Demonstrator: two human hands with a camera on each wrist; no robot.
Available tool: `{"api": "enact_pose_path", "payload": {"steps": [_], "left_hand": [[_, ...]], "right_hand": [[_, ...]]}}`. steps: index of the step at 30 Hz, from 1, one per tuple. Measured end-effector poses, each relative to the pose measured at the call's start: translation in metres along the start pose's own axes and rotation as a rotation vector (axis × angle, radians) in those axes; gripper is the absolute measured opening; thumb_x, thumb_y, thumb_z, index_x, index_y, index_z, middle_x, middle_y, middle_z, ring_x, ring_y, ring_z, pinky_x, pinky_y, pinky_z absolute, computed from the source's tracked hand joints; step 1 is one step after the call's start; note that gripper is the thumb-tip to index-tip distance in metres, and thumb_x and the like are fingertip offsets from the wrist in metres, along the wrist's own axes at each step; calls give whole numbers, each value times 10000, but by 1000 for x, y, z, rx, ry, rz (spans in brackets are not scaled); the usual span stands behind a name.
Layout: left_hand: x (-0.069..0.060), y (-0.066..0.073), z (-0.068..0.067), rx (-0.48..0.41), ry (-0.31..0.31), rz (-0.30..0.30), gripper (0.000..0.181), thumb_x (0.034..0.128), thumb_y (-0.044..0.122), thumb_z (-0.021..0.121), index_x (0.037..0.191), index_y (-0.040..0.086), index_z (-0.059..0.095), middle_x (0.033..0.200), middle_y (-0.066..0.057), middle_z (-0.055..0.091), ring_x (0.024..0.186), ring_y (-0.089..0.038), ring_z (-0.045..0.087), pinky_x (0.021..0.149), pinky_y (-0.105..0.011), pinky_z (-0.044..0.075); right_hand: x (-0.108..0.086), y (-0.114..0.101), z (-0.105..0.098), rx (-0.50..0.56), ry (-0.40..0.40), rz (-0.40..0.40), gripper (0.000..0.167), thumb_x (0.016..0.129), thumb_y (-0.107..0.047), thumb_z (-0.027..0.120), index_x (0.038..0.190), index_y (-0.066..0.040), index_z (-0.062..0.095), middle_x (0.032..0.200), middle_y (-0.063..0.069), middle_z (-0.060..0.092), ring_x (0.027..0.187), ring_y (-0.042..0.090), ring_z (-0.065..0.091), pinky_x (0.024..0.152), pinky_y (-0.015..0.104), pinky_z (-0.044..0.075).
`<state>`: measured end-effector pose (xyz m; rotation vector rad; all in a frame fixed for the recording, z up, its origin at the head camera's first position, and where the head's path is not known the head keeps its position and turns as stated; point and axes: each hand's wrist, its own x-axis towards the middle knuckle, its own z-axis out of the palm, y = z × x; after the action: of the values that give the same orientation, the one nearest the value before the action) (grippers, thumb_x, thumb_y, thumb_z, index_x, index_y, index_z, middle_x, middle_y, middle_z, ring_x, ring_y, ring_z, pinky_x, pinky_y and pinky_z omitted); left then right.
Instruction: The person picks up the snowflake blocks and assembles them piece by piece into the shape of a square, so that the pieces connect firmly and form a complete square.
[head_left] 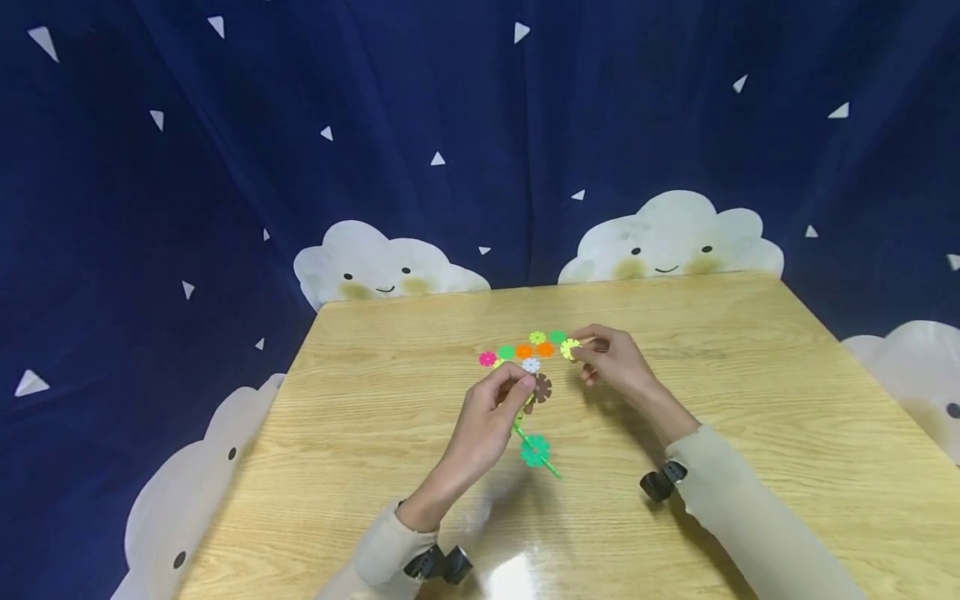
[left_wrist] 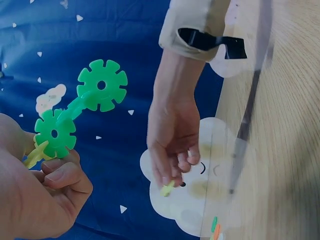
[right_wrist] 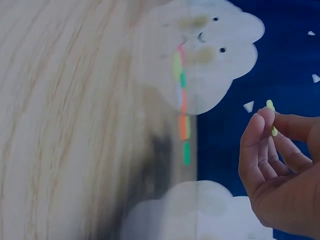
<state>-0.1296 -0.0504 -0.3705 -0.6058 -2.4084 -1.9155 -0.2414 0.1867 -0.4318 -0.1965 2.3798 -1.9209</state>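
Observation:
My left hand (head_left: 487, 417) pinches a chain of linked notched plastic discs between thumb and fingers. In the left wrist view, two green discs (left_wrist: 102, 85) face the camera, joined by a green piece seen edge-on, with a yellow disc (left_wrist: 36, 155) at the fingertips. A brown disc (head_left: 543, 387) shows beside the left fingertips; whether it is held or lies on the table I cannot tell. Between thumb and fingers, my right hand (head_left: 618, 362) pinches a single yellow disc (head_left: 570, 348), raised off the table and apart from the chain. Part of the chain is hidden behind the left hand.
Several loose discs lie on the wooden table (head_left: 375, 417) beyond the hands, including a pink disc (head_left: 487, 359), an orange disc (head_left: 523, 352) and a white disc (head_left: 531, 365). A dark blue curtain (head_left: 450, 100) with white clouds borders the table's far and side edges.

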Motion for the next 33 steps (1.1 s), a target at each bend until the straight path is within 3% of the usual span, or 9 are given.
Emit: {"api": "enact_pose_path", "payload": {"steps": [3, 8, 13, 18, 33], "left_hand": [[1, 0, 0, -3, 2, -3, 231, 1098, 258, 521, 1029, 106, 682, 992, 1, 703, 839, -140, 607, 802, -294, 498], [3, 1, -1, -2, 3, 4, 236, 1095, 257, 523, 1024, 97, 681, 1014, -4, 713, 856, -144, 616, 810, -296, 513], [3, 1, -2, 3, 5, -2, 229, 1096, 243, 521, 1031, 91, 680, 1025, -9, 715, 870, -144, 619, 807, -296, 516], [3, 2, -3, 16, 10, -1, 245, 1099, 240, 510, 1042, 76, 683, 1037, -21, 721, 879, -160, 623, 797, -293, 509], [3, 4, 1, 4, -4, -19, 227, 1098, 235, 522, 1009, 95, 677, 1019, -4, 721, 871, -198, 610, 774, -264, 495]], "right_hand": [[-10, -8, -1, 30, -13, -41, 342, 986, -46, 693, 1309, 46, 627, 854, 73, 721, 598, 177, 644, 579, 305, 602], [-26, -22, -1, 58, -18, -111, 343, 998, -101, 701, 1312, 20, 635, 918, 102, 755, 599, 154, 641, 586, 311, 598], [-43, -33, -3, 59, -23, -131, 310, 1006, -144, 702, 1293, -35, 655, 911, 63, 757, 592, 156, 635, 577, 344, 588], [-57, -43, -2, 66, -33, -155, 337, 1001, -179, 716, 1282, -9, 644, 906, 61, 750, 592, 173, 627, 567, 347, 575], [-91, -71, 9, -17, -49, -312, 133, 997, -97, 702, 1127, -92, 674, 867, 99, 707, 594, 250, 629, 561, 340, 558]]}}
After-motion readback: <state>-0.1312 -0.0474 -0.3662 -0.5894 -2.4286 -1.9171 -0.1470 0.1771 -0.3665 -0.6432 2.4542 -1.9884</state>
